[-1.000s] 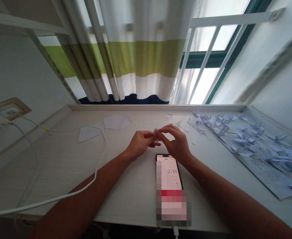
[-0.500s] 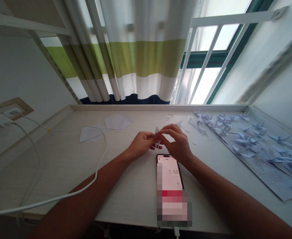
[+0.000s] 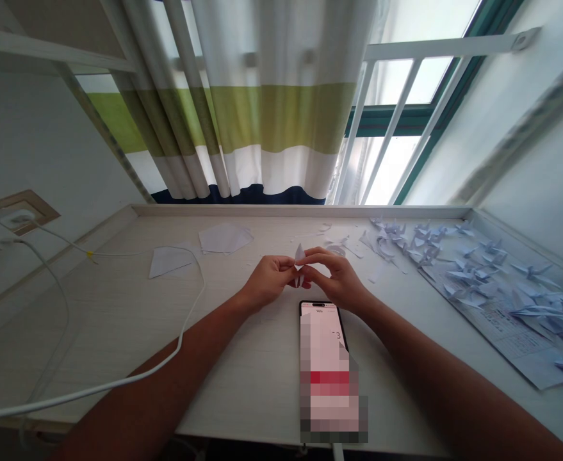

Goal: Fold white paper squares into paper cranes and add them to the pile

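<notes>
Between my two hands, above the middle of the desk, is a small piece of folded white paper (image 3: 300, 253). One pointed flap stands up, and two narrow points hang down below. My left hand (image 3: 272, 280) pinches it from the left, with thumb and fingers closed near its middle. From the other side my right hand (image 3: 335, 276) grips it, index finger and thumb on the paper. The fingers hide part of the folds. Just below the hands lies a phone (image 3: 323, 339) with a lit, partly blurred screen.
Many folded paper cranes (image 3: 478, 269) cover the right side, some on a printed sheet (image 3: 512, 342). Loose paper sheets (image 3: 226, 238) and paper scraps (image 3: 339, 245) lie toward the back. A white cable (image 3: 185, 326) crosses over my left forearm from the wall socket (image 3: 26, 214).
The upright flap of the folded paper looks taller and wider. My right fingers have shifted slightly around it. The whole view has moved a little.
</notes>
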The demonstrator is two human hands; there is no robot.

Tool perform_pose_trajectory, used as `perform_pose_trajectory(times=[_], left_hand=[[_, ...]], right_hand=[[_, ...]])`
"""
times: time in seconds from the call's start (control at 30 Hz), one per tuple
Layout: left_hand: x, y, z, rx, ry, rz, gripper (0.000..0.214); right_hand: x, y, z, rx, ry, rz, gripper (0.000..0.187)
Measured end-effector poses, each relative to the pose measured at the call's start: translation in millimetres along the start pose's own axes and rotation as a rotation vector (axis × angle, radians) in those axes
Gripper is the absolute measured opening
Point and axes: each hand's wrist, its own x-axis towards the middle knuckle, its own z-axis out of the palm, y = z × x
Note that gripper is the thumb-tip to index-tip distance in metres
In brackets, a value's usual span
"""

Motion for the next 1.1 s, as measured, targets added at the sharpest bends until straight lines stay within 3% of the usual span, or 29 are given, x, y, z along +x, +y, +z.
perform_pose_trajectory(times=[0.2, 0.3, 0.43, 0.67, 0.87, 1.0, 1.1], left_hand=[[-2, 8, -1.0, -0.211, -0.088, -0.017, 0.025], [-2, 10, -1.1, -0.310, -0.144, -0.051, 0.030], [-3, 9, 0.3, -0.255, -0.154, -0.024, 0.035], [-4, 8, -1.1, -0.116, -0.168, 0.076, 0.037], [-4, 5, -1.0, -0.111, -0.100, 0.053, 0.041], [-3, 3, 1.3, -0.057, -0.005, 0.023, 0.046], [-4, 4, 2.6, -0.037, 0.017, 0.016, 0.046]], right_hand=[[-1, -3, -7, -0.006, -0.028, -0.029, 0.019], [-3, 0, -10, -0.057, 0.002, -0.045, 0.021], [-4, 5, -11, 0.028, 0.009, 0.019, 0.020], [0, 0, -6, 0.363, 0.000, 0.112, 0.021], [1, -5, 3, 0.416, 0.165, 0.142, 0.009], [1, -8, 4, 0.302, 0.248, 0.170, 0.023], [1, -7, 3, 0.228, 0.224, 0.168, 0.029]])
